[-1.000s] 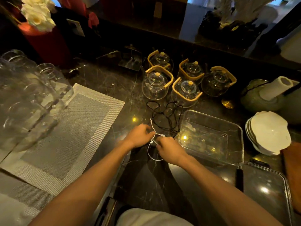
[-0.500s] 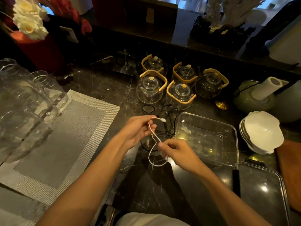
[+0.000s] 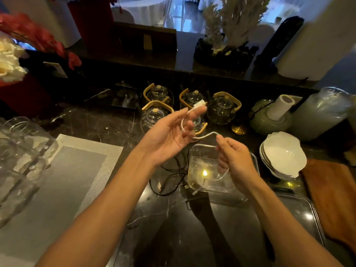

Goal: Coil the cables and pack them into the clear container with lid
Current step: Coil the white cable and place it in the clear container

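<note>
1. The dark counter (image 3: 107, 122) is carrying everything. The clear container (image 3: 204, 145) is sitting open, its lid (image 3: 300, 218) just beside it, ready for packing.
2. The black cables (image 3: 169, 182) are lying loose beside the container, not yet coiled.
3. The left hand (image 3: 169, 135) is pinching one plug, fingers stretched, probably as a winding form.
4. The right hand (image 3: 237, 158) is clamping the white cable (image 3: 206, 136) above the container, feeding a loop.

Five teapots (image 3: 223, 108), one container (image 3: 200, 170), one lid (image 3: 296, 224)

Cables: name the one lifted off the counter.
The thin white cable, held by the left hand and right hand; the tangled black cable lies on the dark counter.
</note>
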`<state>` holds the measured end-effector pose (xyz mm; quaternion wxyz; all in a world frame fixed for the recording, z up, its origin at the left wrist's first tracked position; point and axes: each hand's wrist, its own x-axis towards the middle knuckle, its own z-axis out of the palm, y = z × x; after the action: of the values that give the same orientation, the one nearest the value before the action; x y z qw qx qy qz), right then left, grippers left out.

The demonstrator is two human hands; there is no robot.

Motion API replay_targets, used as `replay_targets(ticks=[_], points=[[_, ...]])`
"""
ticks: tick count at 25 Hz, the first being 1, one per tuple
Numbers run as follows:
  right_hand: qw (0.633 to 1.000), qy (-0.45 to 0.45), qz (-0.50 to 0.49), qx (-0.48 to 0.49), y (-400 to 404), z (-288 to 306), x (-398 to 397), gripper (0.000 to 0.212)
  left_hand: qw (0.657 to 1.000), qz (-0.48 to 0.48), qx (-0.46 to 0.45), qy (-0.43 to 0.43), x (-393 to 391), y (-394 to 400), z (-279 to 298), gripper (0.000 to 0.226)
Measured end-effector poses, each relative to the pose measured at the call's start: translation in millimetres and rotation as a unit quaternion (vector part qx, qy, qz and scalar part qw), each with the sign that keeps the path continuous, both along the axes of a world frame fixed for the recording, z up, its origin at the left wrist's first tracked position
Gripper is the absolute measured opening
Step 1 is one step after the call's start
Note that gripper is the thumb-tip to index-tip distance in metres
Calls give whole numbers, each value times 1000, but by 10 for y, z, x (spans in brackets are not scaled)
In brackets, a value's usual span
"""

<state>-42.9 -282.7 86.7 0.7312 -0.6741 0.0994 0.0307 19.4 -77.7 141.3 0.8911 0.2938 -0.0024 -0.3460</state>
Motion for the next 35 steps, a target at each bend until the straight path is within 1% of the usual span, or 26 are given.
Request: replay_targets(ticks=[2, 4, 5, 6, 8, 9, 10, 11, 12, 13, 14, 15, 16, 17, 18, 19, 20, 22, 23, 24, 27, 31, 33, 35], points=[[1000, -16, -17, 18, -172, 95, 46, 34, 999, -30, -9, -33, 52, -161, 97, 39], [1000, -15, -21, -10, -352, 84, 52, 36, 997, -49, -17, -49, 80, -346, 132, 43], [999, 5, -14, -50, -426, 44, 36, 37, 998, -47, -20, -47, 78, -446, 110, 42], [993, 38, 6, -110, -487, -21, 6, 37, 998, -36, -23, -38, 70, -532, 57, 37], [964, 114, 63, -231, -581, -195, -75, 33, 1000, -7, -21, -2, 32, -689, -111, 29], [947, 131, 94, -280, -613, -285, -118, 29, 1000, 1, -13, 14, 6, -753, -207, 26], [933, 129, 124, -313, -659, -375, -168, 23, 1000, 4, 1, 26, -19, -823, -309, 25], [927, 115, 143, -327, -671, -424, -215, 24, 999, 5, 18, 31, -48, -865, -399, 23], [930, 86, 149, -323, -667, -429, -254, 37, 999, 5, 35, 32, -72, -899, -476, 23], [942, 59, 147, -295, -668, -439, -281, 48, 998, 6, 51, 33, -93, -939, -550, 24], [959, 41, 139, -244, -648, -437, -295, 49, 997, 6, 64, 32, -107, -967, -613, 25], [974, 33, 135, -178, -624, -463, -298, 42, 997, 8, 74, 33, -121, -998, -662, 25], [982, 30, 128, -136, -599, -501, -318, 29, 996, 12, 82, 33, -134, -1022, -698, 24], [985, 19, 114, -131, -561, -533, -333, 17, 995, 21, 88, 33, -136, -1038, -731, 22], [986, 11, 105, -128, -533, -563, -346, 15, 995, 31, 94, 32, -134, -1046, -762, 20], [989, 13, 99, -108, -521, -606, -357, 21, 993, 44, 101, 32, -128, -1054, -790, 18], [993, 25, 96, -65, -507, -646, -368, 26, 992, 56, 106, 31, -119, -1054, -815, 15], [991, 61, 104, 62, -483, -659, -388, 26, 992, 67, 103, 36, -113, -1071, -858, 10], [983, 81, 117, 113, -475, -665, -396, 25, 993, 61, 98, 39, -115, -1082, -877, 12], [976, 105, 128, 144, -470, -673, -397, 24, 994, 50, 93, 41, -120, -1095, -896, 17], [960, 159, 156, 171, -442, -684, -389, 26, 995, 14, 86, 43, -127, -1124, -954, 35], [940, 172, 209, 206, -445, -637, -397, 25, 995, -27, 89, 33, -156, -1130, -990, 47], [940, 172, 216, 199, -440, -633, -398, 25, 995, -37, 85, 34, -165, -1127, -982, 49], [948, 179, 199, 173, -438, -651, -394, 27, 996, -28, 76, 48, -147, -1110, -962, 49]])
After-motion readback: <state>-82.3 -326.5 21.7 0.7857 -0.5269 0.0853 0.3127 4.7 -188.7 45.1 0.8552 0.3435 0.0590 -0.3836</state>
